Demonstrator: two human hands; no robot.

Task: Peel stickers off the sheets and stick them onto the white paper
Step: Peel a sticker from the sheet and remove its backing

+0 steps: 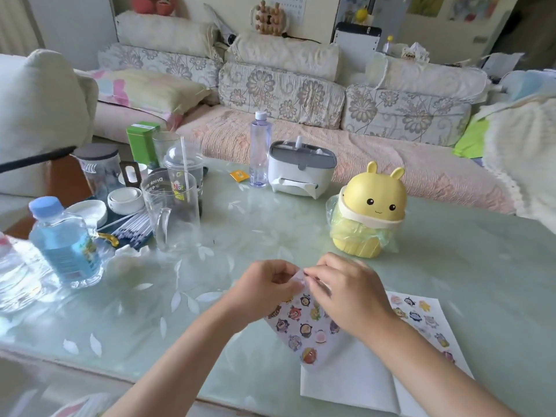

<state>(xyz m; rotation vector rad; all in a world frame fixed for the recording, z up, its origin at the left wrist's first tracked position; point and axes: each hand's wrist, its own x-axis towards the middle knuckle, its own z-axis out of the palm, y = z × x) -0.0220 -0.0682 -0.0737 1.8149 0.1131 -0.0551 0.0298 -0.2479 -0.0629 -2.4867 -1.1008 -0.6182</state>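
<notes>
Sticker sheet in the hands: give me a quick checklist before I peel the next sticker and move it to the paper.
1. Sticker sheet pinched at its top edge by the left hand and right hand: ok.
2. A sticker already lifted free: cannot tell, the fingers hide that edge.
3. White paper lying flat on the table: ok.
4. White paper fully uncovered for placing: not ok, the held sheet overlaps it.
5. Second sheet flat, right of the paper: ok.
</notes>
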